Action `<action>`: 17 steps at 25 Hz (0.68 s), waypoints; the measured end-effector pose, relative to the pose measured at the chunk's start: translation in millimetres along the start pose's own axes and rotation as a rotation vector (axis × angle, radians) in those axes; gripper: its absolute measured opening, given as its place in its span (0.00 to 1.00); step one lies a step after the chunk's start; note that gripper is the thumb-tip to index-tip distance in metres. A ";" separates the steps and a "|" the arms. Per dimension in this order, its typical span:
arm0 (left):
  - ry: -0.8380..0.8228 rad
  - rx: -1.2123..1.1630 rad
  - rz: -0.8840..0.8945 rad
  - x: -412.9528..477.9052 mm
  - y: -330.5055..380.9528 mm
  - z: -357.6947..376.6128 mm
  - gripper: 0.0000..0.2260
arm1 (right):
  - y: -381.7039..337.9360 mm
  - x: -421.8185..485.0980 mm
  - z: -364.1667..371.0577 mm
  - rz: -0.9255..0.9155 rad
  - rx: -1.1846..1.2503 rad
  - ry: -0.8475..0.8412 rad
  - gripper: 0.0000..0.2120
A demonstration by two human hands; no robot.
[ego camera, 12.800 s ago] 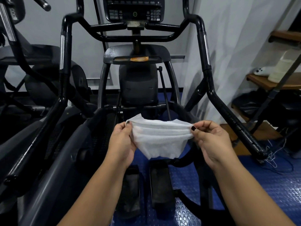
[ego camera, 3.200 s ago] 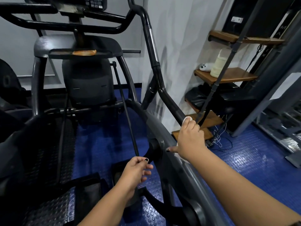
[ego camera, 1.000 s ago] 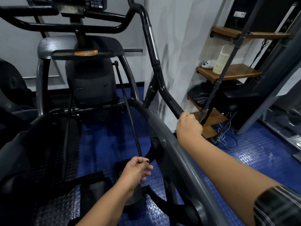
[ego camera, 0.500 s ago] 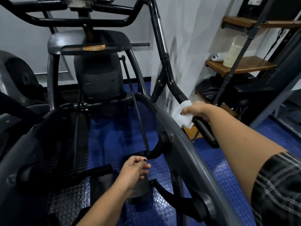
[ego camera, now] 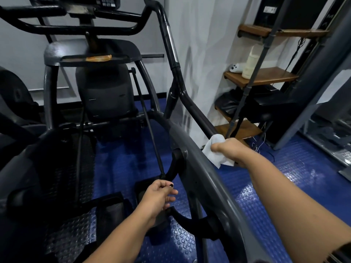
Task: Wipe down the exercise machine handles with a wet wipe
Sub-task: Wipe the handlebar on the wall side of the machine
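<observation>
The right hand [ego camera: 232,151] was closed around the wipe [ego camera: 215,151], wrapping it on the low end of the right handle [ego camera: 197,114]. The left hand [ego camera: 158,196] was loosely curled, holding nothing. To clean well, the wipe should hug the bar all the way round and slide slowly. No writing could be read.

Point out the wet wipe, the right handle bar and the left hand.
wet wipe [ego camera: 212,152], head view, hanging white fold.
right handle bar [ego camera: 197,114], head view, black grip section.
left hand [ego camera: 157,196], head view, back of hand.
</observation>
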State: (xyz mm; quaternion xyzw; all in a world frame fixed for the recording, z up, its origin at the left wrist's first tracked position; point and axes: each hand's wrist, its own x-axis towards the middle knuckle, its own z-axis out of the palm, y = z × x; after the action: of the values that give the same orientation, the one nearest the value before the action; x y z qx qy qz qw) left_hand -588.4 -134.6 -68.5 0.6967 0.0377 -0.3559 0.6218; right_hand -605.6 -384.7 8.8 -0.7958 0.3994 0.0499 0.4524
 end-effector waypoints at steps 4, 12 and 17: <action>0.003 0.009 0.010 -5.3 -4.4 7.8 0.03 | -1.8 -18.0 7.1 -0.035 -0.283 0.099 0.12; -0.071 -0.015 -0.013 9.7 -8.5 16.7 0.04 | 14.2 -15.1 42.4 -0.314 -0.917 0.542 0.23; -0.098 -0.053 -0.018 50.1 18.2 7.8 0.03 | -17.9 22.9 45.0 -0.315 -0.999 0.410 0.35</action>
State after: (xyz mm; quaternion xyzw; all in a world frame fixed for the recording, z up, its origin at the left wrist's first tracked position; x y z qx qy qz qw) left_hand -545.7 -165.2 -80.3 0.6615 0.0229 -0.3939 0.6378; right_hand -565.2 -359.2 -15.4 -0.9568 0.2832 0.0092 -0.0645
